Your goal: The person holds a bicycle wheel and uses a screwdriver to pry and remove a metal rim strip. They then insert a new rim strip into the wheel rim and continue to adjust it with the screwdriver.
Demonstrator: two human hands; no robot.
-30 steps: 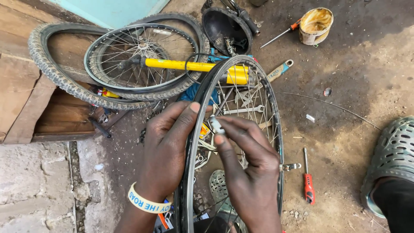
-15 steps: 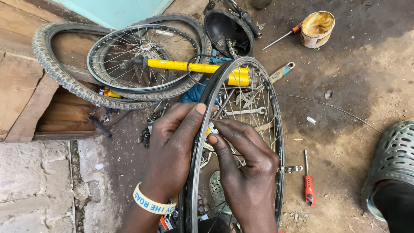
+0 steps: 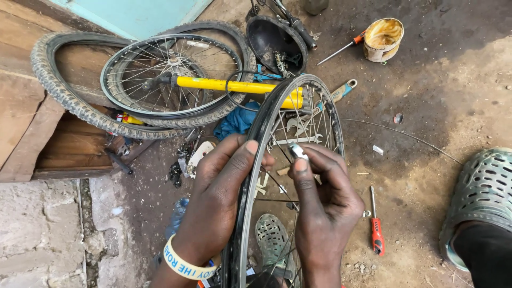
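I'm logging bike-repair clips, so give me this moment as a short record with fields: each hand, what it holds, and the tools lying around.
left hand: grips the rim of the upright spoked wheel, fingers curled over its edge
right hand: pinches a small silver tool at the rim
behind wheel: yellow pump lying across a second wheel inside a knobbly tyre
ground, right: red-handled screwdriver, loose spoke
ground, top: dirty tin, another screwdriver
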